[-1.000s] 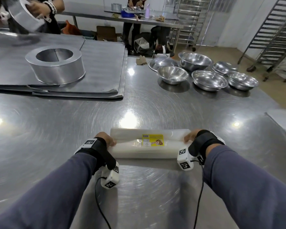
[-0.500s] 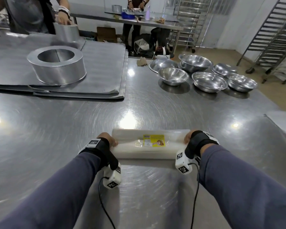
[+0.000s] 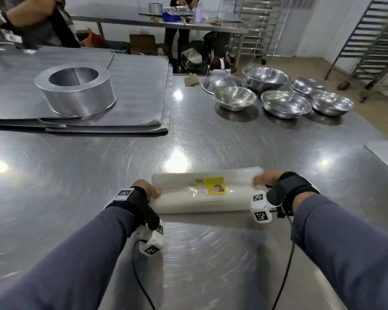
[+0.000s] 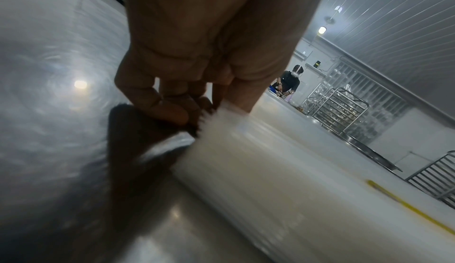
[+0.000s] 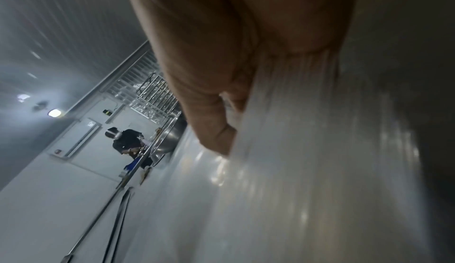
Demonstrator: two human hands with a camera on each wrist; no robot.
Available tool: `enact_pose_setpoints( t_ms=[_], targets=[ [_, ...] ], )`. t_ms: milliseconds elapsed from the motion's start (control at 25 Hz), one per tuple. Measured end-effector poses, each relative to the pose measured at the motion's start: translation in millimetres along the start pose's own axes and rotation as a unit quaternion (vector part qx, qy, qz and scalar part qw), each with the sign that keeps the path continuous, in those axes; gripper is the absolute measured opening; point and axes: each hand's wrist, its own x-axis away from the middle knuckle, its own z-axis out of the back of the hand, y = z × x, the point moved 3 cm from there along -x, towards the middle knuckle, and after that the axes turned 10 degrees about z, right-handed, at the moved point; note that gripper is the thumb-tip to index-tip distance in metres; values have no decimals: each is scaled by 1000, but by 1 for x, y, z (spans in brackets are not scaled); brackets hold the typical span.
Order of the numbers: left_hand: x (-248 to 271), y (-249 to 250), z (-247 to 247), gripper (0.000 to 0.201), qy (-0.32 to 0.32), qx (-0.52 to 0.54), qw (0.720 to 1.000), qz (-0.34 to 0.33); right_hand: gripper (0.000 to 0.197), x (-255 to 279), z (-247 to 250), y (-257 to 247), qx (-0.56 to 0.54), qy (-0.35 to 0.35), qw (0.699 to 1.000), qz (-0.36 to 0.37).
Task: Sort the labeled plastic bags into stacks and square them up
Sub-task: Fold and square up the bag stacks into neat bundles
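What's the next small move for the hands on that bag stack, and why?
Probably lower the stack of plastic bags flat onto the steel table and press both ends inward. The left hand and right hand each grip one end, its far edge looks raised, and in the left wrist view the end layers look uneven.

Steel table, tall wire racks, white walls

Yellow label, print unreadable
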Motion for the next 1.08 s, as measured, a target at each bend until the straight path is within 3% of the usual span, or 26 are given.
enact_pose_setpoints(
  t_ms=[200,320,440,520,640,800,880,960,1080],
  targets=[
    [12,4,2,25,-11,15,1000,-23,12,-6,10,8,9,0,1000,6],
    [17,-1,2,16,-46,105,993,-25,30,1,12,12,41,-33,999,4],
    [19,-4,5,11,-58,182,981,-26,20,0,11,16,67,-37,997,0],
    [22,-5,7,14,-66,229,971,-32,13,-13,11,25,19,-13,1000,13],
    [20,-10,3,12,-64,315,945,-57,21,-21,11,31,-27,70,994,74],
    [9,-13,1,11,72,395,905,-142,27,-11,7,19,-148,137,970,138],
    [14,-8,5,5,121,454,862,-189,31,-4,10,10,-229,195,930,209],
    [26,-5,3,10,163,478,837,-210,27,4,5,8,-289,238,888,267],
    [40,-7,-16,19,217,439,852,-184,33,3,-19,25,-319,272,864,280]
  ],
)
